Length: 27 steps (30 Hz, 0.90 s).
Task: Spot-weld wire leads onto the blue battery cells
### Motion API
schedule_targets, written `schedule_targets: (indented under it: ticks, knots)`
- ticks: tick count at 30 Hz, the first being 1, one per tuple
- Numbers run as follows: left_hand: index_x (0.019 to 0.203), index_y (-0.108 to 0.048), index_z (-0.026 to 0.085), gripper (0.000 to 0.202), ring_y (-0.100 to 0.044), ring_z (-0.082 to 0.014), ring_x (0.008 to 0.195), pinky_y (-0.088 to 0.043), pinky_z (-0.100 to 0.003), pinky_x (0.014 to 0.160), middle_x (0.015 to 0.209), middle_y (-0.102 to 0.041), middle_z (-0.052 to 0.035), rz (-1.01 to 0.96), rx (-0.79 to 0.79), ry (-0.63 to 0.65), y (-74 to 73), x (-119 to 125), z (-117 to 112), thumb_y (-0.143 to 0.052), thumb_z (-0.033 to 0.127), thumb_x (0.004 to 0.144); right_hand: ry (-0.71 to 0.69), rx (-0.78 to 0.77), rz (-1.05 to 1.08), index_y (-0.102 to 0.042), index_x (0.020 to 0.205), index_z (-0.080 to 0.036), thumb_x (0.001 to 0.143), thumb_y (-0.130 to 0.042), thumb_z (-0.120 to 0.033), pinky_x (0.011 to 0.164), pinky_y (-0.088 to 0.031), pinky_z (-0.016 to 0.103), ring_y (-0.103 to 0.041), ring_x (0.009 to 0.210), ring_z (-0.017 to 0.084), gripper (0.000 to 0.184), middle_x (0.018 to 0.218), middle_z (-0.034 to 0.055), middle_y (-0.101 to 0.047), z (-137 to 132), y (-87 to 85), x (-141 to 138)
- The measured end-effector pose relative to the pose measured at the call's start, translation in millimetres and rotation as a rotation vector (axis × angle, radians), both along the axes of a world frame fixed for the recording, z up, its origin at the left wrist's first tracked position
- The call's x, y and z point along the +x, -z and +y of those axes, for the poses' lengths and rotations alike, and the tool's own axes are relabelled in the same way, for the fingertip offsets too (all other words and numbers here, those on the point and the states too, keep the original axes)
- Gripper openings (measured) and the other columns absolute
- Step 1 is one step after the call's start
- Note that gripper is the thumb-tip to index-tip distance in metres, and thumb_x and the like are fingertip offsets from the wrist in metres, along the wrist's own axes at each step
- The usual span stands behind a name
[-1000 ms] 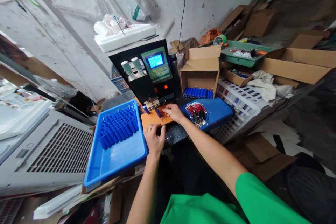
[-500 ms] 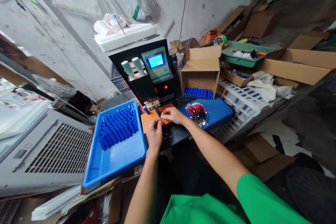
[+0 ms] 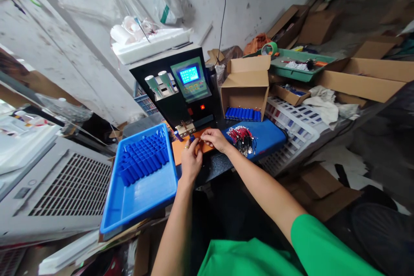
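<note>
My left hand (image 3: 192, 160) has its fingers closed around a blue battery cell (image 3: 192, 138). The cell stands on an orange mat (image 3: 178, 152), just under the metal electrode block of a black spot welder (image 3: 173, 114). Close on the right, my right hand (image 3: 215, 139) is in a pinch; whatever lies between its fingertips is too small to make out. A second blue cell (image 3: 177, 136) stands on the mat left of the electrodes. Fingers partly hide the held cell.
At left, a blue tray (image 3: 142, 200) holds many blue cells. To the right, red and black wires (image 3: 242, 140) lie on a blue pad (image 3: 273, 134). Behind it, an open cardboard box (image 3: 247, 90) contains a row of cells. A white plastic crate (image 3: 291, 123) stands further right.
My left hand has moved up to the cell beneath the electrodes and closed on it. My right hand has drawn slightly back to the right, away from that cell, still pinching.
</note>
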<state>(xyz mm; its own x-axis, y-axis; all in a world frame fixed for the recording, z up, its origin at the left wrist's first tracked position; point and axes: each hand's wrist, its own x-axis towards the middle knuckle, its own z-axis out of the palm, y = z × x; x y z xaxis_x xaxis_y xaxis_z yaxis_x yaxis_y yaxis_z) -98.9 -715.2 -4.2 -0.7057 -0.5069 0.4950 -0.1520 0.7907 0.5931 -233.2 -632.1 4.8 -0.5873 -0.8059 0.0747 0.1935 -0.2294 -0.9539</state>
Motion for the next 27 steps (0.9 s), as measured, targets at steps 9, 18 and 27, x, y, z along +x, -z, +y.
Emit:
schedule_targets:
  ticks: [9, 18, 27]
  knots:
    - [0.133, -0.057, 0.02, 0.048, -0.056, -0.0159, 0.072, -0.048, -0.031, 0.074, 0.08, -0.059, -0.0019, -0.047, 0.107, 0.014, -0.4, 6, 4, -0.06, 0.028, 0.085, 0.067, 0.027, -0.06, -0.055, 0.065, -0.019, 0.066, -0.069, -0.042, 0.041, -0.024, 0.02, -0.036, 0.044, 0.007, 0.027, 0.05, -0.0066, -0.047, 1, -5.8, 1]
    - [0.096, -0.065, 0.019, 0.032, -0.053, -0.0146, 0.063, -0.043, -0.027, 0.061, 0.069, -0.057, 0.0, 0.092, 0.33, -0.124, -11.8, 5, -3, -0.053, 0.049, 0.09, 0.084, 0.012, -0.047, -0.052, 0.062, -0.02, 0.069, -0.069, -0.043, 0.044, -0.024, 0.021, -0.034, 0.045, 0.007, 0.03, 0.05, -0.0067, -0.044, -3, -3.4, 2]
    - [0.079, -0.065, 0.018, 0.026, -0.053, -0.0145, 0.065, -0.042, -0.026, 0.062, 0.068, -0.059, -0.0006, 0.07, 0.35, -0.053, -12.7, -9, -19, -0.059, 0.043, 0.083, 0.125, 0.034, -0.006, -0.055, 0.062, -0.019, 0.068, -0.067, -0.041, 0.045, -0.026, 0.021, -0.037, 0.047, 0.008, 0.026, 0.05, -0.006, -0.045, -5, -1.0, 3]
